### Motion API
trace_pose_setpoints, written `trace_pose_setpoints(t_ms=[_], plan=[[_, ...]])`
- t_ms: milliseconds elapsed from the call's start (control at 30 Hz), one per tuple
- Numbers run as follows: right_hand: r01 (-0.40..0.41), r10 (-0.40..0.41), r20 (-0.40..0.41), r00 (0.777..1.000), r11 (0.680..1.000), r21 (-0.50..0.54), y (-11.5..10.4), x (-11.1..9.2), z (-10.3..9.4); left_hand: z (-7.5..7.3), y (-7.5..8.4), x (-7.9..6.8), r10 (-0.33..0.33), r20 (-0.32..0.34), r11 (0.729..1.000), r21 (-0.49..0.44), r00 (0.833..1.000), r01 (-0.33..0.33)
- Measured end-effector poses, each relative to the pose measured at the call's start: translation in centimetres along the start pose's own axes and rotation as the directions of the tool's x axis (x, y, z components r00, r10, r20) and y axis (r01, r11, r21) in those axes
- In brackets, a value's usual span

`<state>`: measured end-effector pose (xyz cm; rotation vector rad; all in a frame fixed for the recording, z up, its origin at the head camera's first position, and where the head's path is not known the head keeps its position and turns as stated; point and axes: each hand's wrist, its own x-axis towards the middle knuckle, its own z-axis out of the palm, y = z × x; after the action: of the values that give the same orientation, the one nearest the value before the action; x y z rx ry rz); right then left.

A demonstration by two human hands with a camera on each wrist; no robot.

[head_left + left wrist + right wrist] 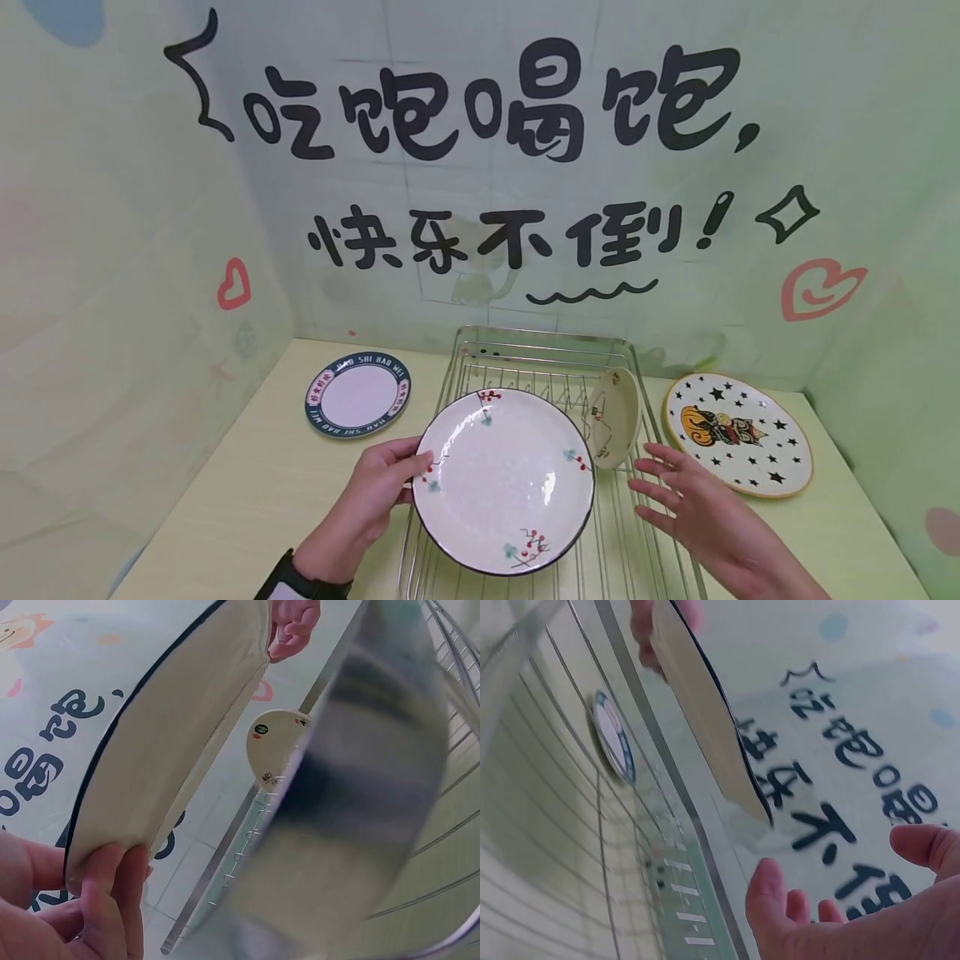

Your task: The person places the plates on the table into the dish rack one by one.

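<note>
"Berry plate [502, 483], white with a dark rim, is up really close! Who has it?"

"That's the left hand [378, 483]. It pinches the plate's left side. The thumb lies on top, and the fingers [109, 896] curl underneath. A black band [303, 579] goes around that wrist."

"Is the plate down on the wire rack [546, 333]?"

"No, it's up in the air over the rack. Its shiny face is tipped toward the head camera. From the left wrist you can see its plain bottom."

"What about the right hand [690, 500]?"

"Its fingers are spread out with nothing in them. It's over the right edge of the rack, near the plate but apart from it."

"And what's that behind the plate?"

"A cream dish [618, 417]. It stands on its side in the rack, and it has little marks on it."

"Any more plates?"

"Two, on the pale table [225, 508]. A blue-rimmed plate [358, 396] is left of the rack. A star plate [735, 433] is on the right, with an orange and black picture."

"What's on the wall [450, 187]?"

"Big black writing and red hearts."

"And the shiny strip [337, 825] by the left wrist?"

"Too blurry. I can't tell what it is."
</note>
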<state>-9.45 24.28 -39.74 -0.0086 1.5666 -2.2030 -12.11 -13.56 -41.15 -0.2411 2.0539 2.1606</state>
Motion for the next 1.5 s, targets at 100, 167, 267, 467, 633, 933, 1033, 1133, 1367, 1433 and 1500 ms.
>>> trace_pose_setpoints(t_ms=[100, 167, 267, 467, 633, 933, 1033, 1133, 1367, 1433, 1500], plan=[[-0.065, 0.066, 0.065, 0.996, 0.998, -0.015, 0.2, 0.4, 2.0, 0.0, 0.1, 0.0, -0.002, 0.001, 1.000, -0.006, 1.000, 0.002], [-0.092, 0.093, 0.110, 0.990, 0.996, -0.014, 0.6, 0.7, 3.3, 0.0, 0.1, -0.1, 0.000, 0.009, 1.000, -0.015, 1.000, 0.000], [-0.107, 0.106, 0.165, 0.980, 0.994, -0.007, 1.1, 1.2, 5.0, 0.1, 0.2, -0.1, 0.002, 0.029, 0.999, -0.033, 1.000, -0.002], [-0.070, 0.052, 0.284, 0.957, 0.996, 0.052, 1.9, 1.5, 6.9, 0.3, 0.3, -0.3, 0.002, 0.049, 0.999, -0.054, 0.999, 0.001], [-0.079, 0.031, 0.288, 0.957, 0.984, 0.157, 2.0, 1.2, 7.3, 0.3, 0.4, -0.5, -0.003, 0.069, 0.999, -0.041, 0.998, 0.006], [-0.117, 0.071, 0.185, 0.980, 0.961, 0.251, 2.4, 0.8, 7.3, 0.1, 0.2, -0.8, 0.011, 0.162, 1.000, -0.006, 0.987, -0.010], [-0.118, 0.070, 0.186, 0.980, 0.958, 0.261, 2.6, 0.8, 7.0, 0.1, 0.1, -0.8, 0.006, 0.176, 1.000, -0.002, 0.984, -0.006], [-0.114, 0.059, 0.201, 0.978, 0.955, 0.273, 2.8, 0.7, 6.7, 0.1, 0.0, -0.8, -0.001, 0.200, 1.000, -0.003, 0.980, 0.002], [-0.124, 0.051, 0.236, 0.970, 0.944, 0.307, 3.0, 0.6, 6.1, -0.4, -0.4, -1.0, -0.023, 0.253, 1.000, 0.005, 0.967, 0.022], [-0.129, 0.065, 0.215, 0.975, 0.946, 0.299, 3.0, 0.6, 6.0, -0.5, -0.4, -1.0, -0.036, 0.271, 0.999, 0.015, 0.962, 0.033], [-0.132, 0.078, 0.191, 0.978, 0.948, 0.291, 3.0, 0.5, 5.9, -0.6, -0.4, -1.1, -0.043, 0.295, 0.999, 0.026, 0.954, 0.037]])
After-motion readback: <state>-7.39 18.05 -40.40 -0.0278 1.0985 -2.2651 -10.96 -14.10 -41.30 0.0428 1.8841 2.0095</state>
